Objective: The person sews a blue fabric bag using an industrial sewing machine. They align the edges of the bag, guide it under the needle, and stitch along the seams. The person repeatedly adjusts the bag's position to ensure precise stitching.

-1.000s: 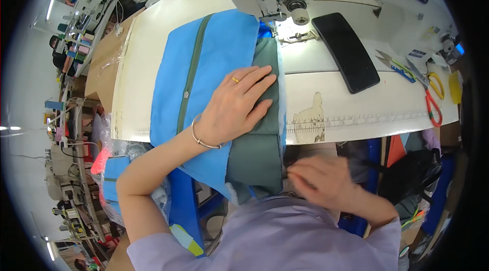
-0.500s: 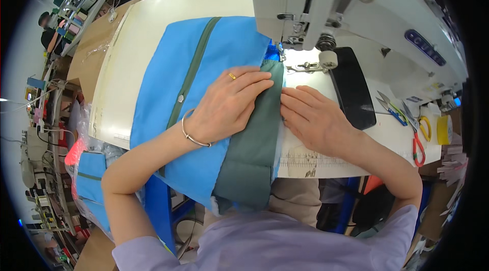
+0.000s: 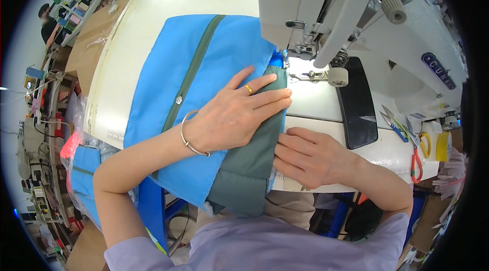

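Observation:
A light-blue fabric piece (image 3: 155, 70) with a dark green zip band (image 3: 196, 62) lies flat on the machine table. Along its right side runs a green fabric panel (image 3: 244, 161), its far end close to the needle area of a white sewing machine (image 3: 285, 1). My left hand (image 3: 229, 113) rests flat across the blue and green cloth, fingers stretched and spread. At the panel's right edge, lower down, my right hand (image 3: 310, 156) has its fingers bent together on the cloth edge; its thumb is hidden.
Right of the needle lies a black flat device (image 3: 359, 103). Beyond it are scissors (image 3: 416, 156), small snips (image 3: 395, 123) and a yellow tape roll (image 3: 443, 147). A plastic-wrapped blue piece (image 3: 85, 169) sits low on the left. Another person (image 3: 48, 24) is far left.
My right hand has slid toward me along the panel's edge, and its fingers are more bent. My left fingers have spread wider on the cloth. The whole view has shifted slightly.

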The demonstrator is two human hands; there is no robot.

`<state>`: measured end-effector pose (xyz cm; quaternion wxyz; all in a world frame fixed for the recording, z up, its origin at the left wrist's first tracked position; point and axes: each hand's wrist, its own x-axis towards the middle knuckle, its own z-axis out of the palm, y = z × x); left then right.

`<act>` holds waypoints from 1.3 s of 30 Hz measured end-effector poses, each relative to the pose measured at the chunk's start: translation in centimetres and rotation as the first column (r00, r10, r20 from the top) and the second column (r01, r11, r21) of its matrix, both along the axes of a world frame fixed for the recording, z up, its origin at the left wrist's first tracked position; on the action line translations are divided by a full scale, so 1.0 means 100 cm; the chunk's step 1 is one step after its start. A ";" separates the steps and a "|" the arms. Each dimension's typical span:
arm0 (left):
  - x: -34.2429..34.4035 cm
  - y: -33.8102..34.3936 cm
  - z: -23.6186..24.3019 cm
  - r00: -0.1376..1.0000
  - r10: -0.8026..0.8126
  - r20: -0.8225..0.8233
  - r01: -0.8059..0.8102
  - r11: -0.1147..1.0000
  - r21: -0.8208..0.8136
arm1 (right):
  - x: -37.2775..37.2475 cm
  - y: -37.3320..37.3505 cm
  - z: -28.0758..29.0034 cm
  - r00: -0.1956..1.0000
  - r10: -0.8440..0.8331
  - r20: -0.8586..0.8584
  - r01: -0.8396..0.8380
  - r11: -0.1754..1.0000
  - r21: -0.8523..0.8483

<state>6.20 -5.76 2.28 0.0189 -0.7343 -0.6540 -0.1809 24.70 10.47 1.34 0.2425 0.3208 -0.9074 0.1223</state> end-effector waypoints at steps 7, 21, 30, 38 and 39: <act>0.001 -0.001 0.002 0.999 0.008 0.033 -0.007 1.000 -0.020 | -0.009 0.002 0.004 0.995 -0.094 0.019 0.096 0.981 -0.169; -0.071 -0.127 0.010 0.851 0.334 -0.405 -0.345 0.938 0.048 | -0.012 -0.002 0.005 0.996 -0.086 0.030 0.090 0.986 -0.141; -0.009 -0.102 0.041 0.974 -0.074 -0.216 0.149 0.923 0.354 | -0.004 -0.007 0.003 0.985 -0.170 0.039 0.174 0.970 -0.168; 0.167 -0.188 -0.108 0.215 0.501 0.839 -0.030 0.862 -0.507 | -0.003 -0.008 0.001 0.986 -0.162 0.028 0.165 0.967 -0.194; 0.165 -0.179 -0.115 -0.249 0.564 0.788 0.016 0.815 -0.579 | 0.000 -0.007 0.001 0.984 -0.173 0.033 0.176 0.965 -0.192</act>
